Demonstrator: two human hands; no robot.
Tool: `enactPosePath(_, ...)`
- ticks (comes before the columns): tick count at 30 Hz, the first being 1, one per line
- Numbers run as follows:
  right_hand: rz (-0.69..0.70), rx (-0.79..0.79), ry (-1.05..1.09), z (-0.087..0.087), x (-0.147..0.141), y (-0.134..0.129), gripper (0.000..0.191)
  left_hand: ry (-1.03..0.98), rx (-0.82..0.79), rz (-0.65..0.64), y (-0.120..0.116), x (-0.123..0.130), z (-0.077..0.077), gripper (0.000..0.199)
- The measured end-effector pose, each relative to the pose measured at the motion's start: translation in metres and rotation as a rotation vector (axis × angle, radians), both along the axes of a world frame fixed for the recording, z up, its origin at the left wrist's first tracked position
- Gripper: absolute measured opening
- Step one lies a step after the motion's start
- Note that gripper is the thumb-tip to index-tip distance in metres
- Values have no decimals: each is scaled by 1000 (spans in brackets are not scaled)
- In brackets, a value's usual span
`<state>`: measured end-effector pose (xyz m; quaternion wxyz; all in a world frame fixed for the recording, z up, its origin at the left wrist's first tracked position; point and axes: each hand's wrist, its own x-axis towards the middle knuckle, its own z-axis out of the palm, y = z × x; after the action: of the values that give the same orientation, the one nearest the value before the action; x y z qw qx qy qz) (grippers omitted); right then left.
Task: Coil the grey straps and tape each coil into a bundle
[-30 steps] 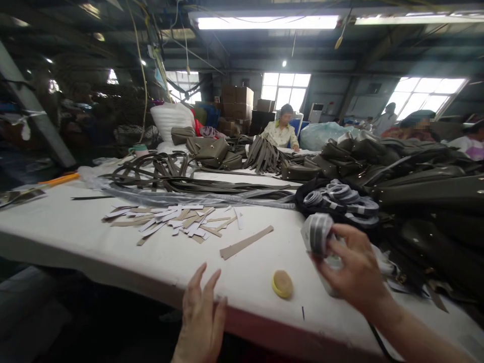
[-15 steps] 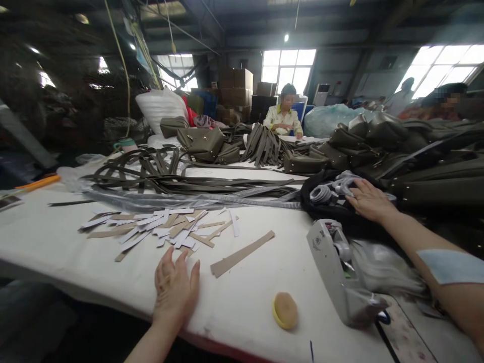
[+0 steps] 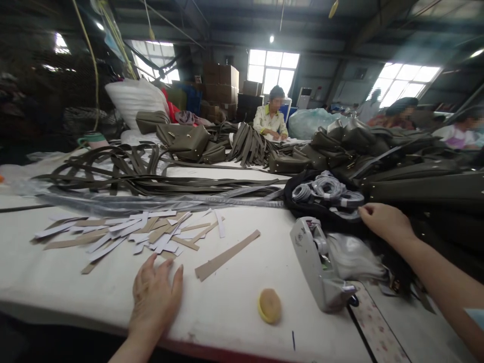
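My left hand [image 3: 157,295] rests on the white table, fingers spread and holding nothing, just in front of a heap of white and brown paper strips [image 3: 128,233]. To its right lies a separate brown strip [image 3: 228,256]. My right hand [image 3: 386,222] is closed, its fingertips at the right edge of a black cloth holder [image 3: 290,195]. Several plastic-wrapped grey coils [image 3: 328,185] lie inside that holder. Whatever the right fingers pinch is hidden. Nearest below the holder stands a grey tape dispenser [image 3: 312,267], beside clear plastic bags [image 3: 353,257].
A round yellow-rimmed disc [image 3: 269,306] sits near the table's front edge. Long dark straps [image 3: 170,185] run across the middle. Dark olive bags [image 3: 183,141] are piled at the back and right [image 3: 427,186]. A co-worker [image 3: 271,118] sits across the table.
My right hand has drawn back from over the coils to the holder's right edge, and its fingers have closed. The view has swung right. My left hand stays open on the table.
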<state>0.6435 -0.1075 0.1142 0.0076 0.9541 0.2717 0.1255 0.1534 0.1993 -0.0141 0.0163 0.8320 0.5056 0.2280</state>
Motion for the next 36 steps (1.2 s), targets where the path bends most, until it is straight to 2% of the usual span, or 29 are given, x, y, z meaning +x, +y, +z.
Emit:
enactPosePath(3,25,-77,62,-24,-5,-18,25,11,1,-9,1,0,0,55)
enactPosePath(6,48,-101,71,-45,-3,-20,34,11,10,-10,1,-2,0,55)
enactPosePath(8,46,-103,86,-51,2,-18,29,11,17,-11,1,-2,0,54)
enactPosePath(10,45,-94,112,-51,9,-16,22,14,26,-15,1,-3,0,53)
enactPosePath(16,52,-18,213,-37,29,-19,15,3,39,-13,-1,-3,0,52)
enactPosePath(20,40,57,262,-40,29,-18,17,-7,39,-11,-1,-2,2,53)
enactPosePath(24,14,104,221,-43,24,-13,16,-2,31,-17,-2,-1,5,54)
enactPosePath(26,0,110,185,-38,22,-11,12,3,22,-11,-1,-1,5,53)
enactPosePath(29,-44,132,107,-19,18,-10,12,8,21,-10,0,0,4,52)
enactPosePath(33,-121,212,-74,12,3,-16,30,24,20,-5,-1,-1,4,50)
enactPosePath(36,-126,242,-213,24,-13,-18,39,25,17,2,-3,-2,4,48)
